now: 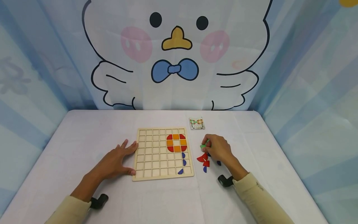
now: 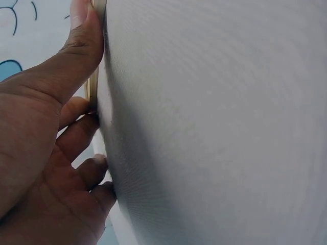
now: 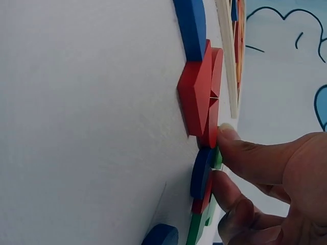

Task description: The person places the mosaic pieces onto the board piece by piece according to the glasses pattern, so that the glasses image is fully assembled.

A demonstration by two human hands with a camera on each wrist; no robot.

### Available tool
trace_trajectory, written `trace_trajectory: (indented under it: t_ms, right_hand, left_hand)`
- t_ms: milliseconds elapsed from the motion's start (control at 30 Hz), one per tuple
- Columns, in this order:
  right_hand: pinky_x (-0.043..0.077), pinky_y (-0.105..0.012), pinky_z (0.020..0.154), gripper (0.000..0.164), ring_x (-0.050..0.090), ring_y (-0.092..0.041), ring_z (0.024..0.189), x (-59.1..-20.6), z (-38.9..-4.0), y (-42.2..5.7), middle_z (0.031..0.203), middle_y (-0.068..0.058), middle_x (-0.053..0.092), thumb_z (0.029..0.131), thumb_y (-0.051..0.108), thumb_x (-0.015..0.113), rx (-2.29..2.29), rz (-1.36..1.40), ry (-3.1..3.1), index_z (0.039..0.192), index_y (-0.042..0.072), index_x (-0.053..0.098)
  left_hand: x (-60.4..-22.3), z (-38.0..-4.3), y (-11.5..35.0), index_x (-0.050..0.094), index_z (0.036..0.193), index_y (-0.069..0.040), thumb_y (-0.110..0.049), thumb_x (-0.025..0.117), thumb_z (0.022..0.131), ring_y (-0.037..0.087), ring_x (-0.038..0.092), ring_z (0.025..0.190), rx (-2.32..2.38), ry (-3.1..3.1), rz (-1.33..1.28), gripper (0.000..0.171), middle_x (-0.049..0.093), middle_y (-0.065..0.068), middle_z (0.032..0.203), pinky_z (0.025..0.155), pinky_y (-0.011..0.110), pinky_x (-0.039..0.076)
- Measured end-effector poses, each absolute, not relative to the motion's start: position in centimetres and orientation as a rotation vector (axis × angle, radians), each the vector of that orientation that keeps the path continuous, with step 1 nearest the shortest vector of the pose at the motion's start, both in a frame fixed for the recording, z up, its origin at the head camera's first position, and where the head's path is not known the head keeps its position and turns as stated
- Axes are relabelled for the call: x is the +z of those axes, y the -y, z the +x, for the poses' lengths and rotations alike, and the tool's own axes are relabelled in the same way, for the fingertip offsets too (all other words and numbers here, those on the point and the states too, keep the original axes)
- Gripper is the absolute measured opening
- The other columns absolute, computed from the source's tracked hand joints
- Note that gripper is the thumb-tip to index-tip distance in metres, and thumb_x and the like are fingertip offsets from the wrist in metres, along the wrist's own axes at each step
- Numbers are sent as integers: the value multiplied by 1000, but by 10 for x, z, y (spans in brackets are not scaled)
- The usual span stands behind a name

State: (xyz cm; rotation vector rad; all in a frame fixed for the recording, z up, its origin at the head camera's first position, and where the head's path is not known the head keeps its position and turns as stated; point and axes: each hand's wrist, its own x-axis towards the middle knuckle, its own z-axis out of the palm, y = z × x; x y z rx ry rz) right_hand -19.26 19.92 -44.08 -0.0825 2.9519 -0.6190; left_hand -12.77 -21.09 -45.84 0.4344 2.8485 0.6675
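Along the left edge of the pale grid board (image 1: pixel 148 157), the left hand (image 1: pixel 113 159) is resting with its fingers spread, thumb near the lower corner and fingertips higher up; it is touching the rim and not gripping anything that we are seeing. The board itself is lying flat on the white table (image 1: pixel 84 133). Moving across it, we are finding the left and middle columns bare. Toward the upper right, a ring is standing finished: four red corner pieces (image 1: pixel 170 149) are rounding it off, four orange squares (image 1: pixel 176 136) are filling its sides, and its middle cell is showing bare wood. Below it, three blue pieces (image 1: pixel 184 162) are lying in a loose, uneven line, the lowest sitting a little to the left. Just beyond the far right corner, a small card (image 1: pixel 197 123) is showing a printed grid with green and orange patches, too small for us to read closely. By our judgement, the work is only partly done, with most cells bare. Right of the board, red pieces (image 1: pixel 206 163) and loose blue pieces (image 1: pixel 205 169) are waiting, with green ones beyond. At a green piece (image 1: pixel 203 146), the right hand (image 1: pixel 220 148) is bending its thumb and fingertips close together on either side; whether it is truly pinching the piece, we are unable to tell.
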Motion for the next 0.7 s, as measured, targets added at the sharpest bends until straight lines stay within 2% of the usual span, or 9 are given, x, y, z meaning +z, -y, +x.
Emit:
trace_trajectory:
  t_ms: [333,567,700]
  right_hand:
    - [48,-30,60,18,60,-21,77,-436,-192,-180,87,-1,70,90,20,87,-809,-119,-2917,91,20,69]
    - [46,-34,77,17,61,-19,88,-427,-193,-146,84,4,71,90,19,87,-936,-259,-2895,88,21,70]
    - [47,-34,76,15,62,-18,86,-424,-196,-126,83,5,71,91,17,86,-987,-315,-2872,87,21,72]
  left_hand:
    - [-458,-128,210,39,165,-14,-53,95,69,71,31,146,674,-2848,428,117,31,29,170,116,76,37]
    - [-458,-127,211,40,165,-14,-50,96,70,69,30,148,686,-2844,432,116,32,28,170,117,76,36]
    - [-457,-128,211,39,165,-14,-52,95,70,69,30,148,688,-2838,434,116,32,27,171,117,76,35]
